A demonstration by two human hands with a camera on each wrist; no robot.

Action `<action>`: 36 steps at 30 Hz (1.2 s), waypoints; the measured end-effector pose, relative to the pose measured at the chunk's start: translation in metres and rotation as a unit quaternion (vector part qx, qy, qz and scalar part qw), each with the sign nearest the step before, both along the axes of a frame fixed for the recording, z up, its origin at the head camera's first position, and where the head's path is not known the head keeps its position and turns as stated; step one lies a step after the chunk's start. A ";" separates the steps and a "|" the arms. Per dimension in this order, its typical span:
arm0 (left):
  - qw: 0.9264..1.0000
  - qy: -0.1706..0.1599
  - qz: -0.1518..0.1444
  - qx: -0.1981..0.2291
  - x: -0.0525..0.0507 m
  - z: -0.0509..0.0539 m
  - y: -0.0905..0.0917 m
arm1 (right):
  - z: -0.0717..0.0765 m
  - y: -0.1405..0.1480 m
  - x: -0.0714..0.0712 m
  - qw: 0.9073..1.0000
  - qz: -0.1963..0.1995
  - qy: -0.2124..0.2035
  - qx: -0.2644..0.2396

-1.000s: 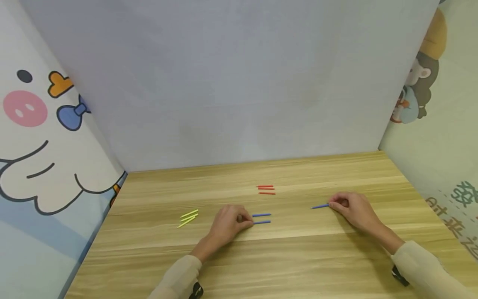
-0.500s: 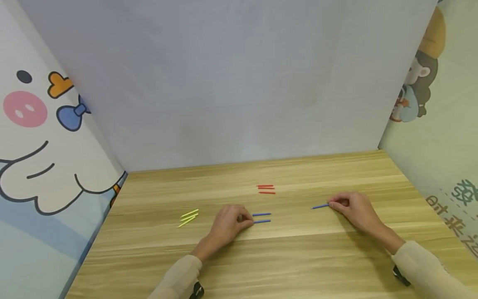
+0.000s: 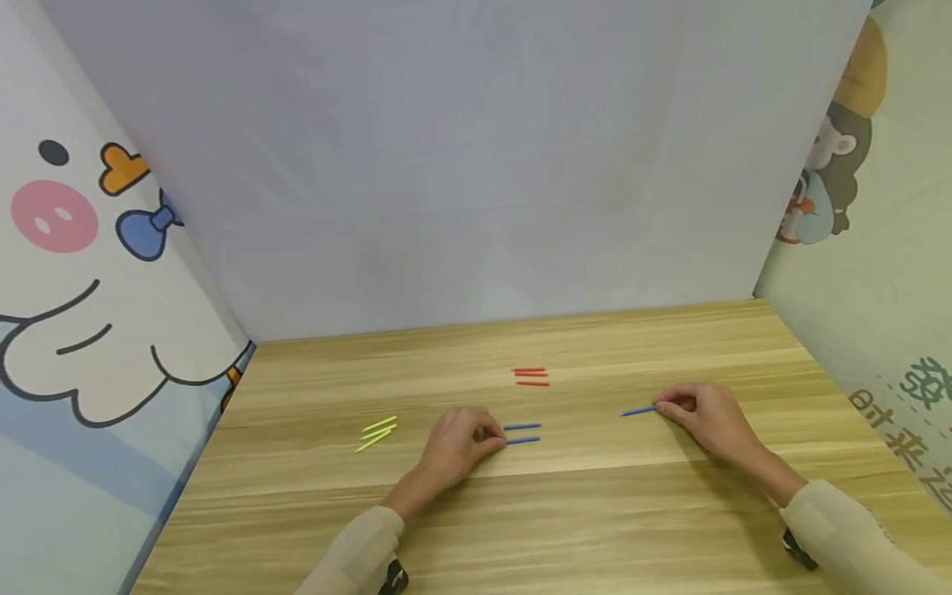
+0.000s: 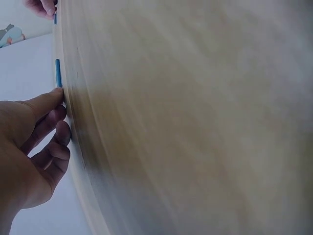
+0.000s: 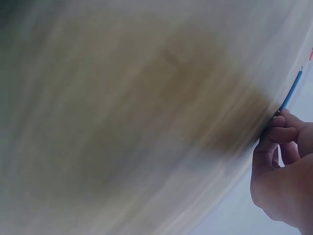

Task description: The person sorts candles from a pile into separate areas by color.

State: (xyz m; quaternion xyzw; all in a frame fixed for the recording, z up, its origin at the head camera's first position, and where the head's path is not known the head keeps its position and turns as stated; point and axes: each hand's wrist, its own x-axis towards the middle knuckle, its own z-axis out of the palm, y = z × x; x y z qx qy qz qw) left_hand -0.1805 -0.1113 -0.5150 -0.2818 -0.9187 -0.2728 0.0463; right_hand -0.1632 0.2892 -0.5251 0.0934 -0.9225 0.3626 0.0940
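Observation:
In the head view my left hand point(image 3: 459, 446) pinches the left end of a short, thin blue stick point(image 3: 524, 440) on the wooden table. A second blue stick point(image 3: 524, 426) lies parallel just behind it, its left end close to the same fingers. The left wrist view has the thumb and fingertips at the end of a blue stick point(image 4: 58, 73). Farther right, my right hand point(image 3: 702, 417) pinches a third blue stick point(image 3: 637, 411) by its right end. That stick points left, and a fine tip shows on it point(image 5: 292, 90) in the right wrist view.
Three red sticks point(image 3: 531, 375) lie side by side behind the blue pair. Left of my left hand is a small group of yellow sticks point(image 3: 378, 433), some touching. A grey cloth wall point(image 3: 476, 182) closes the table's back, with printed cartoon panels at both sides.

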 end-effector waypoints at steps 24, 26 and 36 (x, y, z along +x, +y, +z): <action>0.999 -0.008 0.000 0.047 -0.005 0.012 0.007 | 0.002 0.008 0.005 1.000 -0.005 0.015 -0.010; 0.999 -0.004 -0.001 0.046 -0.006 0.015 0.008 | 0.003 0.008 0.006 1.000 -0.005 0.013 -0.011; 0.999 0.005 -0.004 0.052 -0.019 0.028 0.012 | 0.011 0.004 0.011 1.000 -0.005 0.009 -0.027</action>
